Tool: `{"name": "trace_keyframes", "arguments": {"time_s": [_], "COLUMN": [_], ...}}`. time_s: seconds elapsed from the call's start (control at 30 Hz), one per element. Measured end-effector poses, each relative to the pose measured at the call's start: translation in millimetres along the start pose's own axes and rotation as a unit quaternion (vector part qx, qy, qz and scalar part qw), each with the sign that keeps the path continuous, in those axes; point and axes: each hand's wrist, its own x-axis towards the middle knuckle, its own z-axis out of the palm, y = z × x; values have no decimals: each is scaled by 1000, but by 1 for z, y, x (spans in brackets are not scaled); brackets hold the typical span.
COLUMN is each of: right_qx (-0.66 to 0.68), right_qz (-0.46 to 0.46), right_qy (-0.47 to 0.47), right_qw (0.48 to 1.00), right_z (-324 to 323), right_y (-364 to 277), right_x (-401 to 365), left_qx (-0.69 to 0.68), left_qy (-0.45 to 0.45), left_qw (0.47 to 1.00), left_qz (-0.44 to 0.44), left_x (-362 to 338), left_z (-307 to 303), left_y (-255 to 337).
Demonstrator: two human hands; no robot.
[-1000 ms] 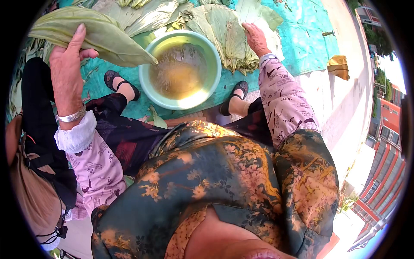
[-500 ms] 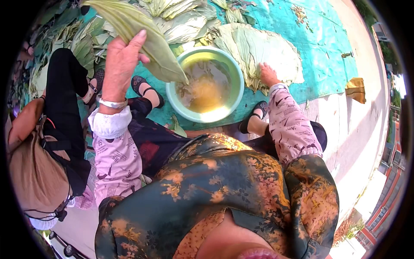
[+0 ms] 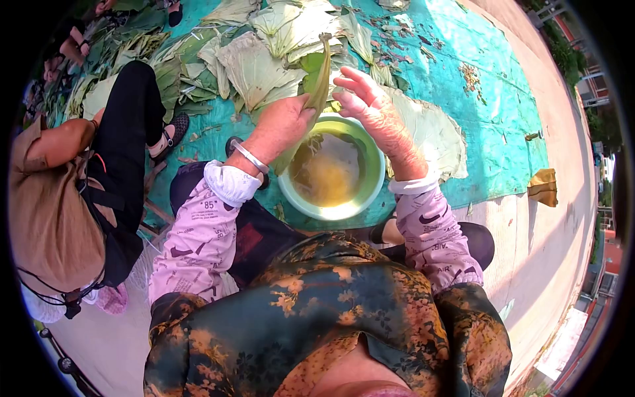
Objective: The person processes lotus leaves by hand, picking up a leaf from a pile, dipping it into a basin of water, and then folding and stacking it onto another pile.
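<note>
My left hand (image 3: pixel 280 128) is closed on a folded green lotus leaf (image 3: pixel 321 81), which stands nearly upright with its narrow tip pointing away from me. The leaf's lower part hangs down by the left side of a pale green basin (image 3: pixel 333 214). Cloudy yellowish water (image 3: pixel 329 177) fills part of that basin. My right hand (image 3: pixel 372 114) hovers over the basin's far right rim, fingers spread and holding nothing, just right of the folded leaf. Beyond it, a large pale leaf (image 3: pixel 433 137) lies flat on the teal tarp (image 3: pixel 493 155).
Stacks of pale leaves (image 3: pixel 258 63) cover the tarp ahead and to the left. At my left sits another person in black trousers (image 3: pixel 126 142). A brown scrap (image 3: pixel 543 187) lies at the tarp's right edge, beside concrete ground (image 3: pixel 529 245).
My left hand has brought the leaf rightward toward the basin, and the leaf now appears edge-on. My right hand has left the flat leaf and risen beside the held one.
</note>
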Motion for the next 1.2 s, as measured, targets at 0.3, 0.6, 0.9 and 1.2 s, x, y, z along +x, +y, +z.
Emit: {"name": "trace_keyframes", "arguments": {"time_s": [0.3, 0.6, 0.9, 1.2], "right_qx": [56, -169, -426, -503], "right_qz": [99, -68, 43, 130], "right_qy": [108, 103, 86, 13], "right_qw": [988, 978, 899, 854], "right_z": [6, -60, -66, -75], "right_y": [22, 54, 193, 257], "right_x": [11, -29, -87, -111], "left_qx": [241, 107, 17, -3], "left_qy": [-88, -69, -19, -9], "left_qw": [965, 991, 998, 999], "left_qz": [54, 52, 56, 44], "left_x": [-9, -19, -26, -29], "left_z": [40, -3, -17, -28], "left_y": [7, 25, 37, 44]}}
